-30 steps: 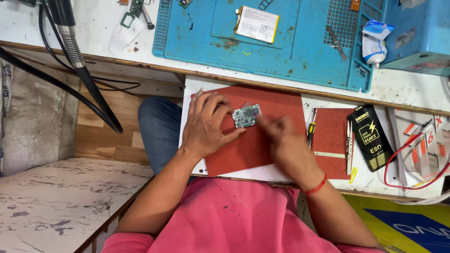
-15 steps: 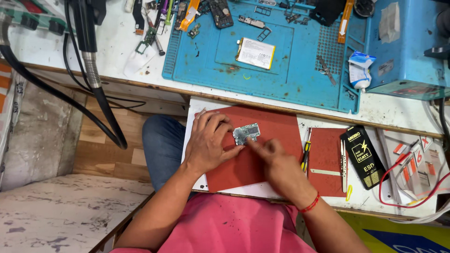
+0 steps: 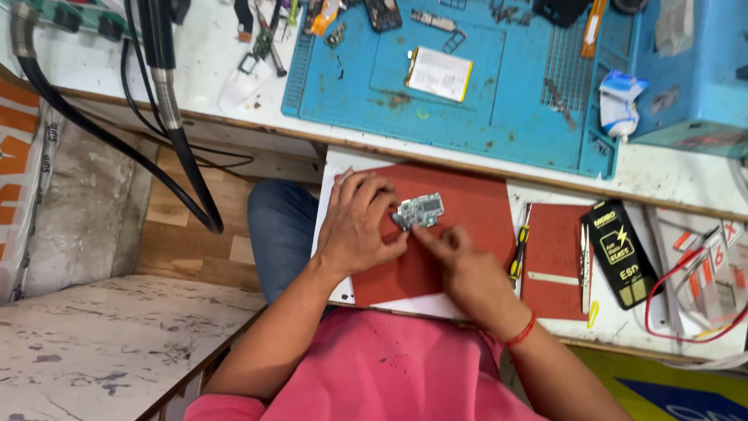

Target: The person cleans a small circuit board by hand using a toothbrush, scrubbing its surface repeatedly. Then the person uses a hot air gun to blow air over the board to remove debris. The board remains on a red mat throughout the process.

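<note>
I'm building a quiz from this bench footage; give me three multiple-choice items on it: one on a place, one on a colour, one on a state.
1. Where does the small circuit board lie?
A. On the red mat
B. On the blue work mat
C. On the wooden floor

2. What colour is the band on the right wrist?
A. Green
B. Red
C. White

3. What is the left hand doing?
A. Hanging off the bench
B. Gripping the yellow-handled screwdriver
C. Resting on the red mat with fingertips at the board's left edge

Answers:
1. A, the board sits on the red mat between both hands.
2. B, a red band circles the wrist behind the right hand.
3. C, its fingers meet the board, while the yellow-handled screwdriver lies untouched to the right.
</note>
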